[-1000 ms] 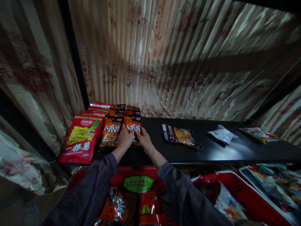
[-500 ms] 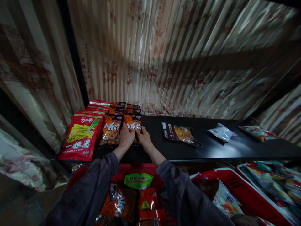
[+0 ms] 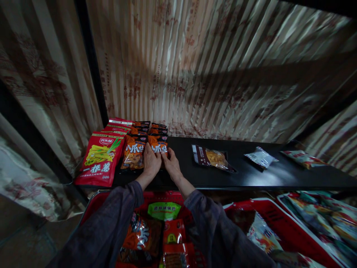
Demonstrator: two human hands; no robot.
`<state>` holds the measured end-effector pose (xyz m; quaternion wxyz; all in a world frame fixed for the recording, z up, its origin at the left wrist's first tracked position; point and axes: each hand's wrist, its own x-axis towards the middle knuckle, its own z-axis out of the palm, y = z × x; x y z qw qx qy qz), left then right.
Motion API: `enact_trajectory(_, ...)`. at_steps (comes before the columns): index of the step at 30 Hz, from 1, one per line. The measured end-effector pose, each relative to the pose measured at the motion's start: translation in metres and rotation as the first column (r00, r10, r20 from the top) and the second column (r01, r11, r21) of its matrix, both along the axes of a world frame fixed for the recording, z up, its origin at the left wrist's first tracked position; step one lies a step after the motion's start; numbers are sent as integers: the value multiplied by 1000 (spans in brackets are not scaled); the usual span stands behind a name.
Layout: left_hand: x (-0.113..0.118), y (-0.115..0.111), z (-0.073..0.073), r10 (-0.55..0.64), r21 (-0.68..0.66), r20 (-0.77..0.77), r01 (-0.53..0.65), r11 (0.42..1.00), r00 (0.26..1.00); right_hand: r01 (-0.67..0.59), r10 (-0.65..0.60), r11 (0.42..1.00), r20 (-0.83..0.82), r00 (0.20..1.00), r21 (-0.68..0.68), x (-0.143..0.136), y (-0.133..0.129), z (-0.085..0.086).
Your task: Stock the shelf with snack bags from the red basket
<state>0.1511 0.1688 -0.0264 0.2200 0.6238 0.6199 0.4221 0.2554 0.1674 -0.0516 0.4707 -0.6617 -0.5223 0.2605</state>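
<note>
An orange and black snack bag (image 3: 158, 143) stands at the front of the right-hand row on the shelf, leaning back against similar bags. My left hand (image 3: 152, 163) grips its left lower edge, and my right hand (image 3: 171, 165) grips the right lower edge; the fingertips are partly hidden. Just left of my left hand is a matching orange bag (image 3: 133, 152) at the front of its own row. Farther left, a red snack bag (image 3: 99, 159) with yellow sticks printed on it leans against more red bags.
Along the black shelf (image 3: 184, 175) lie a brown snack pack (image 3: 214, 158), a silvery bag (image 3: 261, 158) and a flat colourful bag (image 3: 304, 158). Below stand red baskets (image 3: 290, 219) of snacks, one under my arms. A black post (image 3: 92, 59) and striped sheeting (image 3: 178, 67) bound the shelf.
The view has shifted slightly, so the shelf goods appear a little differently placed. Both hands stay on the same orange bag, with little visible movement.
</note>
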Motion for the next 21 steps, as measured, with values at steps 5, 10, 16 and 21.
enact_trajectory(5, -2, -22, -1, -72, 57, -60, 76, 996, 996, 57, -64, 994, 70, 996, 95, 2, -15, 6)
enact_trajectory(10, -14, -72, -5, -230, 140, -115, 245, 959, 966, 24, -51, 968, 99, 994, 251, -2, -56, 13)
enact_trajectory(16, -56, -165, -29, -508, -115, -108, 497, 860, 855, -109, 95, 959, 66, 993, 260, -10, -145, -3)
enact_trajectory(21, -96, -227, -66, -590, -457, -105, 488, 744, 801, -187, 189, 982, 70, 979, -39, -4, -210, -50)
